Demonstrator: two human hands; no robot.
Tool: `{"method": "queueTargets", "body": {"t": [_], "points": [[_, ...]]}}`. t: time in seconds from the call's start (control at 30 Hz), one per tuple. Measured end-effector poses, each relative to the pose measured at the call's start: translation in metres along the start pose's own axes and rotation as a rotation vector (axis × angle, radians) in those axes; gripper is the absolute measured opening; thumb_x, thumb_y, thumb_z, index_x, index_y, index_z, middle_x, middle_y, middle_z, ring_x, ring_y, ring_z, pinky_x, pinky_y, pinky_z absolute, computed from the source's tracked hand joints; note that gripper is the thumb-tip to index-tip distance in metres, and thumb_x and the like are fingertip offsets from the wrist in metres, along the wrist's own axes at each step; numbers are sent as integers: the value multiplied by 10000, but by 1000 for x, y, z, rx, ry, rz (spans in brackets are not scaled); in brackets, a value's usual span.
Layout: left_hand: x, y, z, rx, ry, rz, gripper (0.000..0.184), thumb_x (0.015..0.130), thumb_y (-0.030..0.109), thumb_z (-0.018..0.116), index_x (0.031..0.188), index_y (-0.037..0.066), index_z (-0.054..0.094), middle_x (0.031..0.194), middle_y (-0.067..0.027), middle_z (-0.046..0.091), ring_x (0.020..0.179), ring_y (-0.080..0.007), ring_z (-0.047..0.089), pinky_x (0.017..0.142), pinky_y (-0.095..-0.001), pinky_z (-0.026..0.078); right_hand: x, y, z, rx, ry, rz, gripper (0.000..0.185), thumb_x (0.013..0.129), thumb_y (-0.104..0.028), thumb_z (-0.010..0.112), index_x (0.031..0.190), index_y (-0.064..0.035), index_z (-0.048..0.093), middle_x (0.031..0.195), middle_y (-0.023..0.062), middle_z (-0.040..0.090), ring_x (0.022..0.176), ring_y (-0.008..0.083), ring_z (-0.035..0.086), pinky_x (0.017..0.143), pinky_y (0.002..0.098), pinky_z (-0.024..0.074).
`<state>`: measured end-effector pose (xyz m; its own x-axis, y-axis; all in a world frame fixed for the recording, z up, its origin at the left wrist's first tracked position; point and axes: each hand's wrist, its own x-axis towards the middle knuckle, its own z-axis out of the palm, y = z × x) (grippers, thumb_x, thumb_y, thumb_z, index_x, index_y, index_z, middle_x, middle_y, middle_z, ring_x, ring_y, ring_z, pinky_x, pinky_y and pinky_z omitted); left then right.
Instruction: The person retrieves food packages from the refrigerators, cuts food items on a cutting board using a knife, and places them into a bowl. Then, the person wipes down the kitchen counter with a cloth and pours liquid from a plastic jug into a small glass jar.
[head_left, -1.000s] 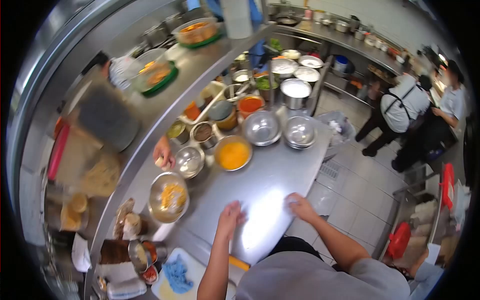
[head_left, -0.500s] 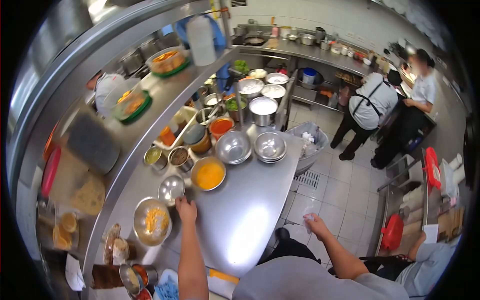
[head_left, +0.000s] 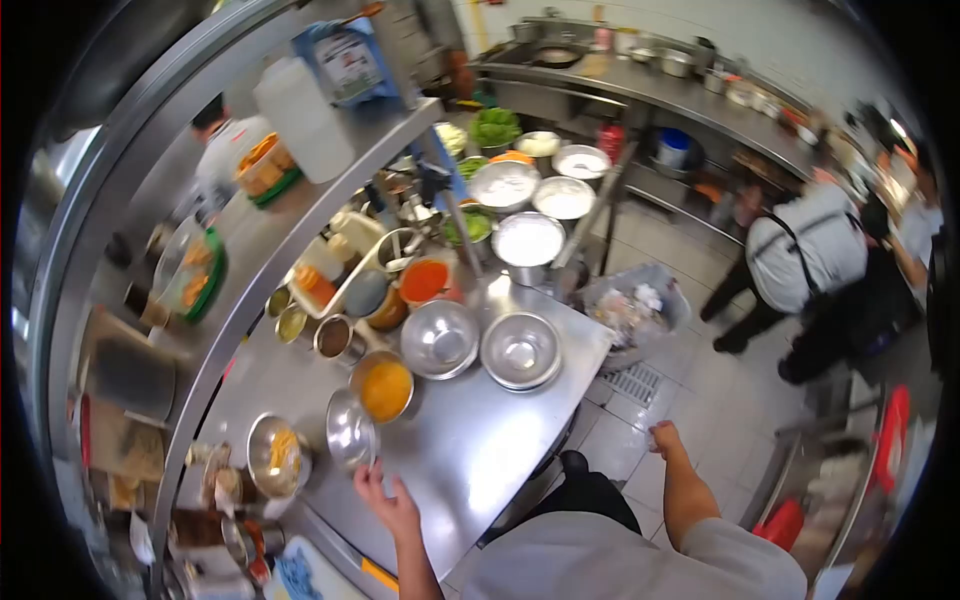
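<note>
My left hand (head_left: 385,500) is over the steel table with its fingers spread. Its fingertips are at the near rim of a small steel bowl (head_left: 350,430), which looks tilted; whether they touch it I cannot tell. Left of that bowl is a larger steel bowl (head_left: 262,450) holding yellow shreds and something white. A bowl of orange-yellow liquid (head_left: 387,388) stands just behind the small bowl. My right hand (head_left: 663,438) hangs over the tiled floor to the right of the table, fingers curled closed, and nothing shows in it.
Empty-looking steel bowls (head_left: 440,340) and a bowl stack (head_left: 521,350) stand farther back, before pots of white food (head_left: 528,240). A lined trash bin (head_left: 640,305) is by the table's corner. Two people (head_left: 805,250) work at the right; a shelf (head_left: 300,215) overhangs the left.
My left hand has opened from its hold at the small bowl's rim. The translucent scrap seen in my right hand is no longer visible there. The view has shifted.
</note>
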<state>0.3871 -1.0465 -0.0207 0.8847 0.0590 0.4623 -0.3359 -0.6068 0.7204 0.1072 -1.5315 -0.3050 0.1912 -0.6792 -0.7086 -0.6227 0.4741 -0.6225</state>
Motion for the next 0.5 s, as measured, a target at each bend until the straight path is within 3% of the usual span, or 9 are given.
{"method": "queueTargets", "body": {"t": [0.13, 0.2, 0.27, 0.33, 0.4, 0.47, 0.5], "points": [[21, 76, 48, 39, -169, 213, 302, 810, 39, 644, 1106, -14, 618, 1263, -198, 479, 1136, -360, 498, 990, -409, 392, 104, -82, -1, 59, -48, -167, 549, 828, -225, 659, 1291, -75, 404, 1176, 206, 522, 981, 350, 587, 611, 508, 575], [34, 91, 81, 18, -236, 218, 314, 821, 69, 649, 1122, -11, 612, 1240, -209, 499, 1141, -373, 497, 989, -417, 404, 149, -133, 2, 247, -48, -141, 811, 822, -402, 697, 1435, -73, 280, 1334, 237, 443, 1108, 413, 533, 687, 578, 549], [40, 97, 114, 59, -281, 215, 335, 836, 123, 657, 1142, -4, 607, 1241, -220, 508, 1162, -382, 492, 1003, -434, 409, 122, -204, 3, 209, 39, -89, 901, 797, -607, 655, 1437, -80, 301, 1310, 211, 486, 1085, 419, 541, 691, 611, 526], [38, 85, 144, 121, -270, 278, 354, 851, 170, 656, 1159, 3, 605, 1256, -228, 506, 1187, -393, 482, 1026, -450, 399, 118, -243, 0, 179, 7, -120, 1010, 785, -668, 616, 1500, -85, 206, 1427, 243, 393, 1153, 453, 509, 788, 702, 444], [37, 82, 155, 128, -326, 275, 355, 862, 197, 649, 1154, -1, 606, 1291, -234, 493, 1208, -398, 467, 1044, -454, 383, 100, -263, -2, 155, -36, -163, 990, 799, -631, 630, 1502, -88, 193, 1438, 211, 397, 1184, 453, 494, 816, 720, 400], [42, 81, 161, 114, -357, 257, 309, 853, 199, 645, 1111, 30, 614, 1322, -215, 472, 1206, -405, 461, 1037, -478, 375, 125, -244, -4, 41, -79, -281, 961, 819, -592, 630, 1503, -88, 183, 1437, 174, 417, 1187, 447, 496, 782, 679, 416], [44, 82, 159, 150, -389, 220, 277, 851, 200, 647, 1079, 43, 633, 1379, -206, 446, 1222, -419, 450, 1037, -483, 373, 118, -234, -6, 18, -151, -310, 888, 848, -532, 615, 1519, -141, 184, 1489, 164, 336, 1277, 423, 409, 829, 657, 420]]}}
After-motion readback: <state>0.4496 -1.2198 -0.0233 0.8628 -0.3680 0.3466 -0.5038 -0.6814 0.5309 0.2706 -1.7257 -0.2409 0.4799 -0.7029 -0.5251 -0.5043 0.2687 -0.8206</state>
